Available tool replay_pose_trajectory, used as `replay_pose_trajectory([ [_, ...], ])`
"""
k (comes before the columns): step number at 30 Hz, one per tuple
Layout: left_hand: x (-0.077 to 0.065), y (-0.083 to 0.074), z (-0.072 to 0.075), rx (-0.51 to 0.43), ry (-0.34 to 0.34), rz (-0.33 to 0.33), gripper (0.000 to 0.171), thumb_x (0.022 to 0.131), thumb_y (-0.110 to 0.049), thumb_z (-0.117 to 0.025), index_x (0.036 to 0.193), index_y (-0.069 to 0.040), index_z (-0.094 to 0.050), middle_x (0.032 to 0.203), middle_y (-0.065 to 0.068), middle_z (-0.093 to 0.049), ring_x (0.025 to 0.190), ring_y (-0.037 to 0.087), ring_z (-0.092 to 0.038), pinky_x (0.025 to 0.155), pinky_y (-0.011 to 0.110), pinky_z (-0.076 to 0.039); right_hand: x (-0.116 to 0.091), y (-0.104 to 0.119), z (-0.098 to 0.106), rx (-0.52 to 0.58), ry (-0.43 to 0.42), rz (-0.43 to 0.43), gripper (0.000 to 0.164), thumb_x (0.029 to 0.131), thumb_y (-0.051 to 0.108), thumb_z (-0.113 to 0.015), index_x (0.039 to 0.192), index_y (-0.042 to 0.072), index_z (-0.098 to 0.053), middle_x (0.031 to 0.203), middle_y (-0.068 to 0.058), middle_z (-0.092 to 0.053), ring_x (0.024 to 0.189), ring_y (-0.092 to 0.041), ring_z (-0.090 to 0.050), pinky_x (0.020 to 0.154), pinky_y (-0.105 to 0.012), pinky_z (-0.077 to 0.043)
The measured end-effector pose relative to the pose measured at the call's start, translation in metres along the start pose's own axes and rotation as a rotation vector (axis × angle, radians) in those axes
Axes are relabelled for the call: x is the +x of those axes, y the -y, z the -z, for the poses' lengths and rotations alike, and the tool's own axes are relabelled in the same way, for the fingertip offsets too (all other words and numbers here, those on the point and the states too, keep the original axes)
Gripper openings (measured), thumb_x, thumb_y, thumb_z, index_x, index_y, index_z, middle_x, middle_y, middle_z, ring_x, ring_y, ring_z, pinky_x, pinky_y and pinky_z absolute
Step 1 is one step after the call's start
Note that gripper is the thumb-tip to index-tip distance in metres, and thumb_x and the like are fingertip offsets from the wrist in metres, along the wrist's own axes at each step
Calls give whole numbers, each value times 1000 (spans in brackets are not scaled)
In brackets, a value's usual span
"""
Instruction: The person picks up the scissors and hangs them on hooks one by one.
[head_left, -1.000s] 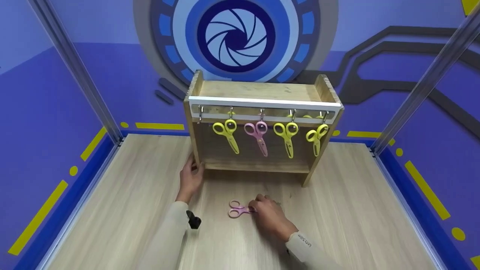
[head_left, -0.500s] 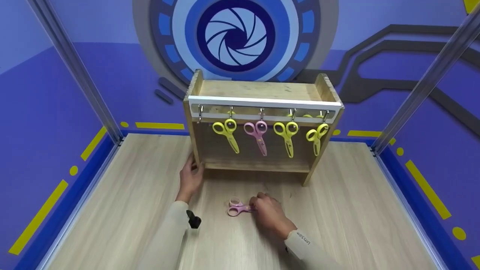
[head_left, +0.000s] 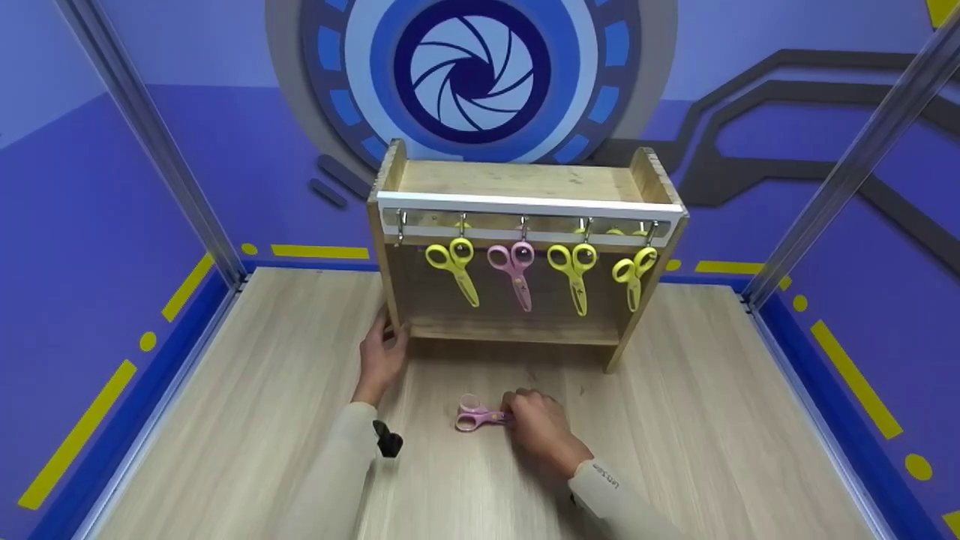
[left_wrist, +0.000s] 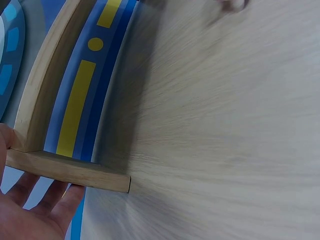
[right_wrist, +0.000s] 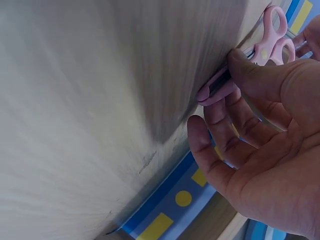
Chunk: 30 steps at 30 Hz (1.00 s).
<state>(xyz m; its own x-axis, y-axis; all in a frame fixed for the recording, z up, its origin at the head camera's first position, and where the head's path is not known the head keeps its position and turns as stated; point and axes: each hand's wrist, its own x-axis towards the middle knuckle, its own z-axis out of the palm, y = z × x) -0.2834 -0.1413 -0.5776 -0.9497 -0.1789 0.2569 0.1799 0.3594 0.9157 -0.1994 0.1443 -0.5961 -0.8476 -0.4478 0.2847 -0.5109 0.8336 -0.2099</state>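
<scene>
Pink scissors [head_left: 491, 417] are held low over the table, their finger loops pointing left. My right hand [head_left: 541, 429] pinches them by the blade end; in the right wrist view the thumb presses one side of the blades [right_wrist: 220, 82] and fingers support the other. My left hand [head_left: 382, 358] grips the lower left side board [left_wrist: 75, 171] of a wooden rack [head_left: 517, 335], thumb and fingers on opposite faces. From the rack's hooks hang yellow scissors [head_left: 455, 268], another pink pair [head_left: 517, 274] and two more yellow pairs, including the rightmost scissors [head_left: 631, 274].
At the left end of the rack's white rail [head_left: 525, 202] is a metal hook [head_left: 400, 225] with no scissors on it. Blue printed walls [head_left: 172, 187] and metal posts [head_left: 840, 172] enclose the wooden table [head_left: 712, 420].
The pink scissors have turned slightly, and their far loop now looks raised and fainter against the table. My right hand has shifted only a little; my left hand stays on the rack.
</scene>
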Motion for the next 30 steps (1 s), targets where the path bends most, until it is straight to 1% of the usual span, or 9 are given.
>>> replay_pose_trajectory([
  [6, 0, 0, 0, 9, 1, 0, 56, 103, -15, -61, 155, -6, -42, 140, 26, -58, 123, 42, -61, 101, 58, -51, 0, -1, -1, 8, 6, -4, 15, 82, 0, -79, 82, 11, -70, 74, 2, -64, 66, -17, -63, 56, -37, -52],
  [11, 0, 0, 0, 24, 4, 6, 56, 103, -15, -61, 155, -6, -43, 141, 26, -58, 123, 42, -61, 101, 58, -51, 0, -2, 0, 25, 12, 8, 16, 82, -1, -79, 82, 13, -70, 73, 3, -62, 64, -15, -60, 55, -36, -49],
  [15, -1, 0, 1, 35, 9, 14, 56, 103, -15, -60, 155, -7, -42, 142, 26, -57, 124, 41, -60, 101, 58, -50, 3, -1, 8, 45, 40, 26, 18, 81, -2, -80, 82, 13, -70, 73, 4, -60, 63, -13, -55, 53, -34, -46],
  [18, -1, 1, 1, 35, 10, 15, 55, 103, -15, -60, 155, -7, -42, 142, 26, -56, 125, 41, -60, 102, 57, -50, 9, 2, 20, 70, 55, 31, 18, 81, -3, -79, 84, 12, -69, 75, 2, -62, 63, -12, -54, 53, -34, -46],
  [21, 0, 2, 1, 22, 7, 8, 54, 104, -16, -60, 154, -6, -43, 141, 26, -57, 124, 42, -61, 101, 58, -51, 18, 6, 37, 102, 49, 24, 15, 85, 0, -79, 84, 13, -70, 76, 3, -64, 63, -11, -52, 53, -32, -46],
  [25, 0, 2, 1, -1, 0, -6, 52, 104, -16, -61, 152, -5, -46, 139, 25, -59, 121, 42, -62, 100, 60, -51, 34, 14, 62, 109, -1, 31, 13, 88, 5, -78, 85, 15, -72, 76, 5, -64, 64, -10, -53, 53, -30, -47],
  [30, 1, 1, 1, -12, 0, -5, 52, 103, -14, -62, 152, -5, -46, 138, 26, -60, 120, 42, -62, 101, 61, -49, 52, 30, 93, 102, -68, 63, 12, 88, 4, -79, 91, 14, -73, 82, 3, -66, 71, -13, -60, 60, -34, -53],
])
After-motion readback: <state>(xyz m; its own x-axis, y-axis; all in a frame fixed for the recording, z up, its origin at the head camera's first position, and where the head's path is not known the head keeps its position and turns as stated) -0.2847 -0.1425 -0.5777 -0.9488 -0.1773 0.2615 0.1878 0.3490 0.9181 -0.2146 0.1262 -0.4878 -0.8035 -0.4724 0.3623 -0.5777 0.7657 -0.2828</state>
